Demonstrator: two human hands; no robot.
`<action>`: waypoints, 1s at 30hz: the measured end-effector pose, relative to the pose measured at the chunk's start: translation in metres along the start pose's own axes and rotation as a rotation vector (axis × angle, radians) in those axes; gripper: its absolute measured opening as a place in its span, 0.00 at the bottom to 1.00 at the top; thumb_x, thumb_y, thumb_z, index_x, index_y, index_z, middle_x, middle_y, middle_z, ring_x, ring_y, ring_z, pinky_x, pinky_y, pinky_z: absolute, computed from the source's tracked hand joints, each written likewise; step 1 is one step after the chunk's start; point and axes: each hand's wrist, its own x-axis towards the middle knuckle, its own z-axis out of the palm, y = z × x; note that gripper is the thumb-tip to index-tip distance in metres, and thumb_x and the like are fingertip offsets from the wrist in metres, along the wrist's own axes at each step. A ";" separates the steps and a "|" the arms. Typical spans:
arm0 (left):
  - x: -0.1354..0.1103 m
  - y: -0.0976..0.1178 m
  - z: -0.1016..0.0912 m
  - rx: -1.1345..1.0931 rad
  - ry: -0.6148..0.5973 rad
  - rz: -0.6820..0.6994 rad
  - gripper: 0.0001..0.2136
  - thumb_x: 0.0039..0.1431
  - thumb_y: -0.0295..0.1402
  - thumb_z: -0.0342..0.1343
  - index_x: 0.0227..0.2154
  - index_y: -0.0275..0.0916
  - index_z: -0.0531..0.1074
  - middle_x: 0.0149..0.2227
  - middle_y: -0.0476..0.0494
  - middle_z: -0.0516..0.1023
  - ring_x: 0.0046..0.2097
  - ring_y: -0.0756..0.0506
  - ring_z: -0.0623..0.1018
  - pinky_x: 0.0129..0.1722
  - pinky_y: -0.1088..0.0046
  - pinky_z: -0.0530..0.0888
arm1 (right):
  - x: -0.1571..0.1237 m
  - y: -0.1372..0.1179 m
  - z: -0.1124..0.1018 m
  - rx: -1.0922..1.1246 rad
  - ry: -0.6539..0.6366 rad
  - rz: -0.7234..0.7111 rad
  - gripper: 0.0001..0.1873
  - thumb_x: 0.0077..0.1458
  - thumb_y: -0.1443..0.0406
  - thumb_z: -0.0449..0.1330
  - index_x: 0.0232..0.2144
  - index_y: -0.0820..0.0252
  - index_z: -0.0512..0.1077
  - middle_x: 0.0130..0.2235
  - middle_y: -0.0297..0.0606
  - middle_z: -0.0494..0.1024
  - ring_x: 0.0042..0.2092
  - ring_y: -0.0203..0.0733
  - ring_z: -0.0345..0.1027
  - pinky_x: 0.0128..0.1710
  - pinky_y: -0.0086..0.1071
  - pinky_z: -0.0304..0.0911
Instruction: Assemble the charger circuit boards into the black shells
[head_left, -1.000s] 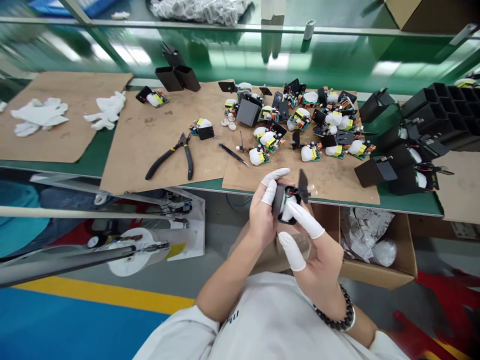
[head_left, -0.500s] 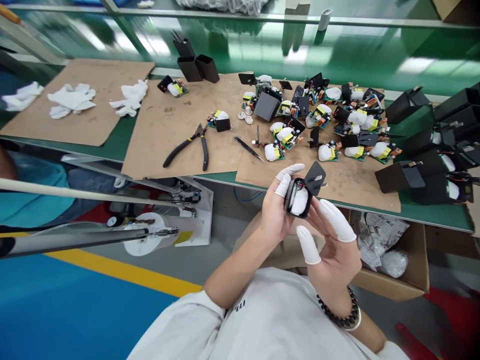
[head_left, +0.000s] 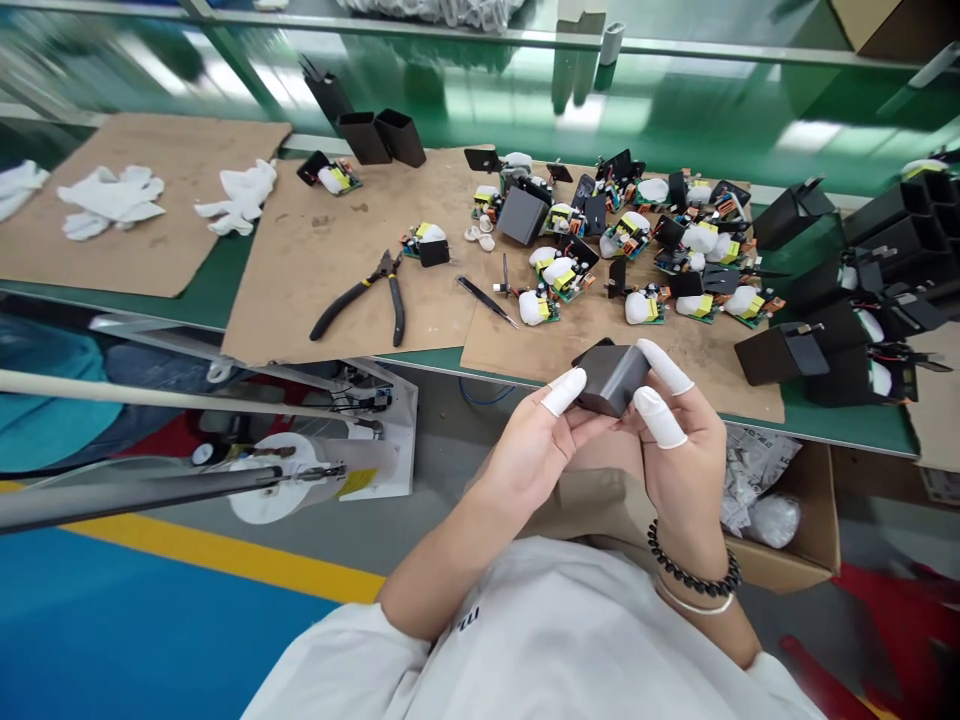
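A black plastic adapter housing [head_left: 613, 380] is held over the table's front edge, its smooth outer side towards me. My left hand [head_left: 536, 440] is closed on its left side, the thumb pressing the edge and the fingers underneath. My right hand [head_left: 679, 435] grips the right side between white-capped fingertips. White finger cots cover the tips that show on both hands. A dark flap shows behind the housing's top edge; its opening faces away and what is inside is hidden. Beyond it on the cardboard lie several circuit boards [head_left: 556, 272] with white blobs and yellow parts.
Black-handled cutting pliers [head_left: 363, 298] and tweezers [head_left: 487, 302] lie on the cardboard [head_left: 300, 270]. More black housings [head_left: 780, 352] stand at the right. White gloves [head_left: 238, 195] lie at the left. A carton [head_left: 814, 530] with crumpled paper sits below the table.
The housing has been turned so that its open end, with the white filling, no longer faces me. My right hand has closed onto it. The view has shifted slightly right.
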 end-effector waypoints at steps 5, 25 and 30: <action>-0.002 0.005 0.004 -0.137 0.025 -0.225 0.18 0.76 0.30 0.44 0.56 0.23 0.74 0.38 0.33 0.87 0.35 0.45 0.87 0.44 0.72 0.85 | -0.005 -0.004 -0.004 0.022 -0.090 -0.038 0.29 0.58 0.58 0.70 0.62 0.44 0.75 0.66 0.35 0.75 0.62 0.49 0.76 0.62 0.42 0.74; 0.004 -0.011 -0.003 0.057 0.016 0.311 0.21 0.56 0.27 0.67 0.53 0.39 0.77 0.47 0.44 0.86 0.50 0.43 0.85 0.57 0.66 0.79 | -0.027 0.013 -0.001 -0.657 -0.142 -0.549 0.39 0.66 0.64 0.61 0.74 0.46 0.53 0.69 0.42 0.71 0.72 0.53 0.61 0.71 0.55 0.63; -0.002 -0.017 -0.001 0.090 0.070 0.373 0.25 0.51 0.26 0.71 0.53 0.40 0.77 0.52 0.44 0.84 0.55 0.43 0.83 0.57 0.69 0.78 | -0.022 0.014 -0.002 -0.584 -0.136 -0.528 0.41 0.68 0.63 0.59 0.76 0.47 0.47 0.72 0.42 0.65 0.74 0.52 0.57 0.72 0.52 0.62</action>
